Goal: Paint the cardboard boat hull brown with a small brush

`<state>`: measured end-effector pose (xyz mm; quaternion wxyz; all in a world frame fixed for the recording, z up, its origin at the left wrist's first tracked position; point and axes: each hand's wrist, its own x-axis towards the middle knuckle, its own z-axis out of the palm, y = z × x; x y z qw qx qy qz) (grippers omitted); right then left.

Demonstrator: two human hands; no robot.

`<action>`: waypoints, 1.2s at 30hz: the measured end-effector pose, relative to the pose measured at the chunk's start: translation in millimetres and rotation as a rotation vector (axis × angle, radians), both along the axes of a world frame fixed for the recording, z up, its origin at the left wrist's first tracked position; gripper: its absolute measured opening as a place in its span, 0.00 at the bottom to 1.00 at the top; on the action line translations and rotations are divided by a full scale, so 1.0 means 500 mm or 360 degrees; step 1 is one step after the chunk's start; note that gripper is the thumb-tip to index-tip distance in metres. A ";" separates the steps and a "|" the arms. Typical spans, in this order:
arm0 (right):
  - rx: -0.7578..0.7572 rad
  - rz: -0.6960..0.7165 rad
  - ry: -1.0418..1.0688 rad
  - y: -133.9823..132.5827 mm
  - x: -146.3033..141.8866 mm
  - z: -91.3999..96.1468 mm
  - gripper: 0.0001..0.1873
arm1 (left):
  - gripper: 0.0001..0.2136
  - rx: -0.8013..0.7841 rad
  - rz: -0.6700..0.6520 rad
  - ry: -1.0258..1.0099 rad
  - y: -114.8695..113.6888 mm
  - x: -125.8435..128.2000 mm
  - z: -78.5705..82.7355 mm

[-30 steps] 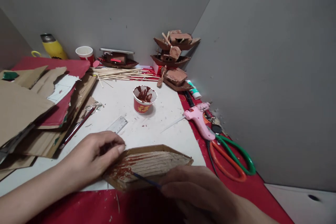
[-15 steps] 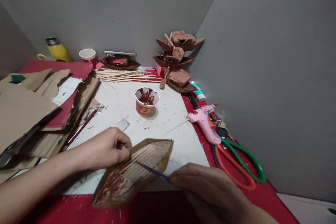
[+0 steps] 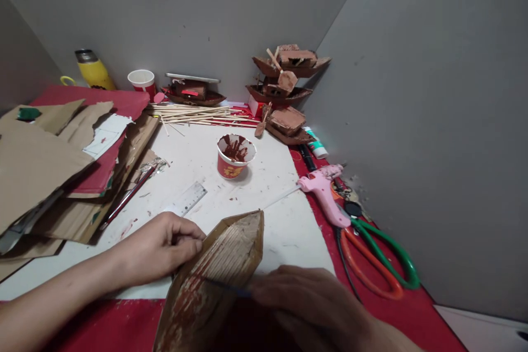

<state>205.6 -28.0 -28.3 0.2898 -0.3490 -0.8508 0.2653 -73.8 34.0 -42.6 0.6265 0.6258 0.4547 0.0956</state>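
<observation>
My left hand (image 3: 171,245) pinches the upper left edge of a cardboard boat hull (image 3: 231,247). The hull is tilted, its pointed end toward the far side and its near end running out of the picture. Reddish-brown paint covers the lower part of its ridged inside; the upper part is bare. In my right hand (image 3: 309,300) is a thin blue paintbrush (image 3: 225,286), its tip touching the inside near the paint's edge. Beyond the hull stands a red paper cup (image 3: 231,168) smeared inside with brown paint.
A ruler (image 3: 192,199) lies left of the cup. Stacked cardboard (image 3: 45,148) fills the left side. At right are a pink glue gun (image 3: 325,195) and scissors (image 3: 383,256). Thin wooden sticks (image 3: 202,115) and finished-looking brown model boats (image 3: 289,121) sit along the back.
The hull has turned steeper, its far tip shifting left and its near end dropping toward me. The brush tip has moved left and down along the inside. The view has shifted slightly.
</observation>
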 end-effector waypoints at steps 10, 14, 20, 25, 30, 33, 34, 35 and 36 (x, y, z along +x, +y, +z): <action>-0.0168 -0.0099 -0.0187 -0.015 0.016 -0.011 0.15 | 0.12 0.0094 -0.0027 -0.0004 -0.004 -0.006 -0.008; 0.0110 -0.0160 -0.0055 0.002 0.018 -0.011 0.16 | 0.11 0.0129 -0.0011 0.0016 -0.006 -0.008 -0.014; 0.0197 -0.0905 0.0151 -0.014 0.006 0.057 0.09 | 0.13 0.0247 -0.0005 0.0026 -0.010 -0.006 -0.008; 0.0619 -0.1120 0.0285 0.047 -0.023 0.127 0.05 | 0.14 0.0314 0.0050 0.0024 -0.015 -0.003 -0.002; 0.0277 -0.0739 0.0065 0.200 -0.036 0.131 0.08 | 0.14 0.0339 0.0133 -0.0039 -0.020 -0.003 -0.011; 0.0111 -0.0578 -0.0038 0.263 -0.059 0.119 0.08 | 0.14 0.0351 0.0143 -0.0074 -0.020 -0.003 -0.018; 0.0062 -0.0536 -0.0055 0.275 -0.067 0.115 0.08 | 0.14 0.0354 0.0137 -0.0075 -0.020 -0.004 -0.020; 0.0011 -0.0497 -0.0065 0.284 -0.075 0.112 0.09 | 0.14 0.0354 0.0129 -0.0076 -0.019 -0.004 -0.021; -0.0040 -0.0462 -0.0066 0.290 -0.081 0.110 0.09 | 0.14 0.0356 0.0119 -0.0076 -0.018 -0.005 -0.021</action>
